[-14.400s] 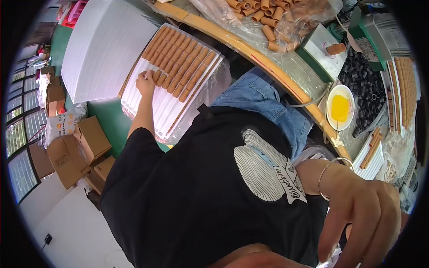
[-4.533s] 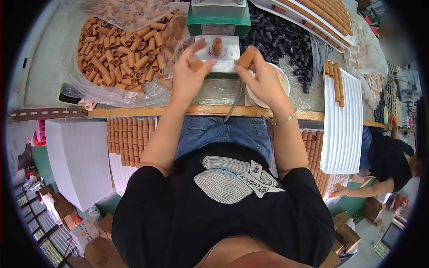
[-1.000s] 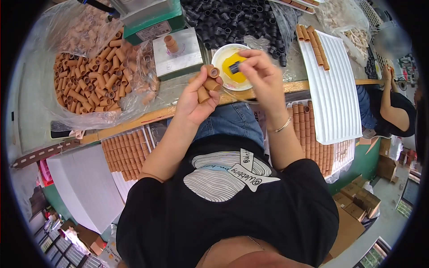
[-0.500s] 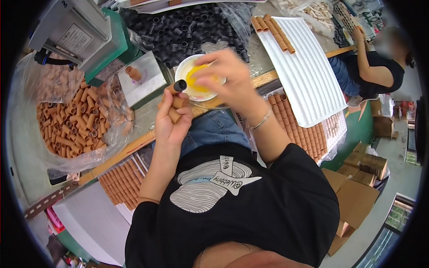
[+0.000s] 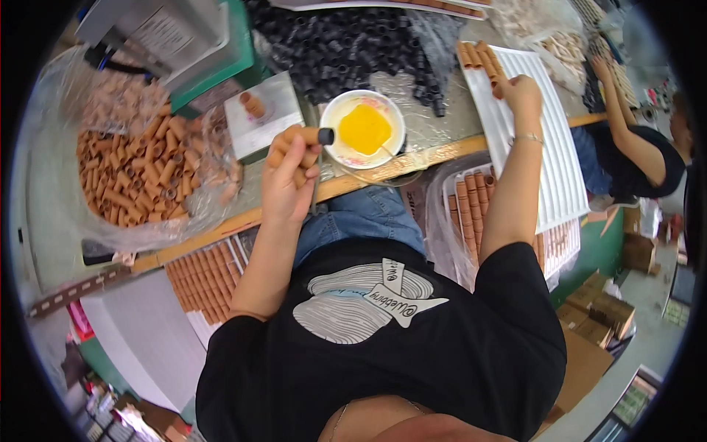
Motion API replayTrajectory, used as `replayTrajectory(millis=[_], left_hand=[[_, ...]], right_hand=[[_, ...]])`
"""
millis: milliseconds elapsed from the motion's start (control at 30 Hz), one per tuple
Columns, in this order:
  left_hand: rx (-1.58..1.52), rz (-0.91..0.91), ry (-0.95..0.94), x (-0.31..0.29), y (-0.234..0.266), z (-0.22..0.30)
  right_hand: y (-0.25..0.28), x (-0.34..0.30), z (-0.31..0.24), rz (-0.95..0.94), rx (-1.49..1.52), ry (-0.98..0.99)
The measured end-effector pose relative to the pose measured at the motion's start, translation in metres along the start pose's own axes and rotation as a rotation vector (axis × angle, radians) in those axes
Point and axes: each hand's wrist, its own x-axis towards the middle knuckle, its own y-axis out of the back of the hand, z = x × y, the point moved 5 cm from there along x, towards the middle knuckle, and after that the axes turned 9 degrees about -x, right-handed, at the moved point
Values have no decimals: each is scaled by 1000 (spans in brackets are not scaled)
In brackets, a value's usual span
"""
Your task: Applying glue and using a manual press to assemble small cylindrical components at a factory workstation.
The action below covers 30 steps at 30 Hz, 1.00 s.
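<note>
Raised near the table edge, my left hand is closed around several short brown tubes. The uppermost one has a black ring-like fitting on its end, close beside a white bowl of yellow liquid. Out to the right, my right hand reaches over a white ridged tray, fingers pinched on a brown tube at the near end of a row. More brown tubes lie in the tray's grooves.
Black fittings are heaped on plastic behind the bowl. A green-and-grey machine and a metal block with an upright tube stand left, beside a pile of brown tubes. A co-worker sits at right.
My right hand has moved from above the bowl rightward to the tray. My left hand still holds its tubes, and the view has shifted slightly.
</note>
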Motion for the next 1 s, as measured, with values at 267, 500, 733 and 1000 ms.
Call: replayTrajectory(millis=[267,500,733,1000], left_hand=[[54,34,-85,2,16,5],[21,133,-214,-11,42,46],[18,169,-198,-16,49,45],[5,166,-195,-18,47,43]], right_hand=[[-6,-116,-112,267,517,362],[5,-151,-138,59,609,637],[-17,-185,-181,97,266,616],[-26,-178,-192,37,178,653]])
